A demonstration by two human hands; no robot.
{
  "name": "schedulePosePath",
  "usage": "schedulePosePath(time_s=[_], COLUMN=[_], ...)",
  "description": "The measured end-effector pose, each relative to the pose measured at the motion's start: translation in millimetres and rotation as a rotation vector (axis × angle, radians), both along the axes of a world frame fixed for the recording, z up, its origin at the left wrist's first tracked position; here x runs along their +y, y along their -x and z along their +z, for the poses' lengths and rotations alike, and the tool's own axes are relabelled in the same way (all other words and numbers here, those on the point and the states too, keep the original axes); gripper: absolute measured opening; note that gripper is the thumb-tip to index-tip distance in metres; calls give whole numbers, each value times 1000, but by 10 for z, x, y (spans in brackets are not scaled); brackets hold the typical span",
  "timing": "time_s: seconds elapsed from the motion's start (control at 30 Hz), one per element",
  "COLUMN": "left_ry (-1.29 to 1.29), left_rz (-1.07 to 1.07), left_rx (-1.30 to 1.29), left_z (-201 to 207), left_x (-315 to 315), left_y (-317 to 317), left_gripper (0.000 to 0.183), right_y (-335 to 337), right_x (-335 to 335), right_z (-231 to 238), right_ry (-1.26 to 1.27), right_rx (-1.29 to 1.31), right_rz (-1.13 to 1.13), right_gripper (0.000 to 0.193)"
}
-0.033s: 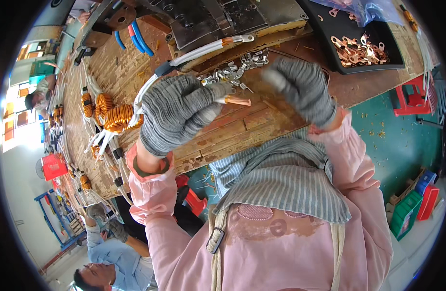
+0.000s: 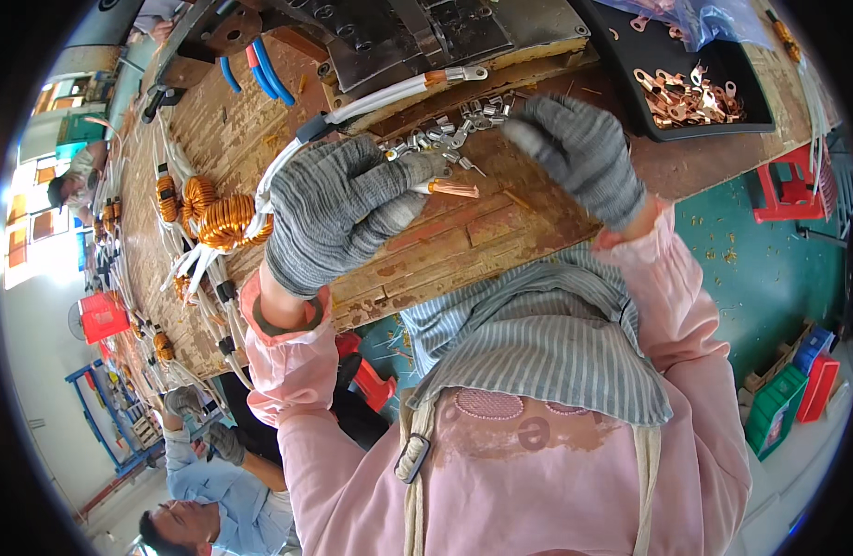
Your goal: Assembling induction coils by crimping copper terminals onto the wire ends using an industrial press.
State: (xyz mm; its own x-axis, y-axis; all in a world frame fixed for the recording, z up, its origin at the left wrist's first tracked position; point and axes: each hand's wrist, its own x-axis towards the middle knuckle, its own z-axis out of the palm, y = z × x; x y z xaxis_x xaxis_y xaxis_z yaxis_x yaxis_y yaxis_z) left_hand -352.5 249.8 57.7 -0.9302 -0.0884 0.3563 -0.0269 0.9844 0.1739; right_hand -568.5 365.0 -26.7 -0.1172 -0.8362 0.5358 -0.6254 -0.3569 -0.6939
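Observation:
My left hand [image 2: 329, 208], in a grey knitted glove, is closed round a white insulated wire. The wire's bare copper strands [image 2: 454, 189] stick out past my fingertips to the right. My right hand [image 2: 579, 157], gloved alike, hovers to the right of that copper end, apart from it. Its fingers are curled together, and whatever they hold, if anything, is hidden. Just beyond both hands lies a loose pile of silvery cable lugs [image 2: 454, 132]. Behind it, a white cable [image 2: 380, 100] with a lug on its end runs along the machine base.
Copper-wound ring coils [image 2: 224, 222] with white leads lie left of my left hand. A black tray [image 2: 755, 116] of copper lugs stands at the far right. The dark metal machine [image 2: 398, 46] borders the far side. A co-worker [image 2: 218, 514] works at lower left.
My right hand, smeared by motion before, shows sharper now and has shifted slightly. My left hand and its wire have barely moved.

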Motion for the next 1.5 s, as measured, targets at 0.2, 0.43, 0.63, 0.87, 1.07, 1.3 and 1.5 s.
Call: schedulePosePath(time_s=[0.2,0.43,0.63,0.87,1.07,1.3,1.5], left_ry=[10,21,-169,-398,-338,-441,-393], left_rz=[74,108,107,114,128,189,193], left_rx=[-65,-101,-143,-110,-26,-42,4], left_z=[85,88,68,43,30,-2,-5], left_x=[81,167,110,74,109,111,134], left_y=[81,191,218,236,239,276,298], left_gripper=[25,24,20,17,16,15,15], right_y=[74,129,-18,-316,-363,-433,-466], right_x=[-244,-203,2,142,148,137,131], right_z=[-60,-84,148,142,73,73,41], right_ry=[-439,-309,-308,-366,-348,-372,-345], right_rx=[721,611,-577,-1291,-1365,-1423,-1550], right_rz=[-160,-178,161,349,362,386,349], right_gripper=[25,24,20,24,27,29,30])
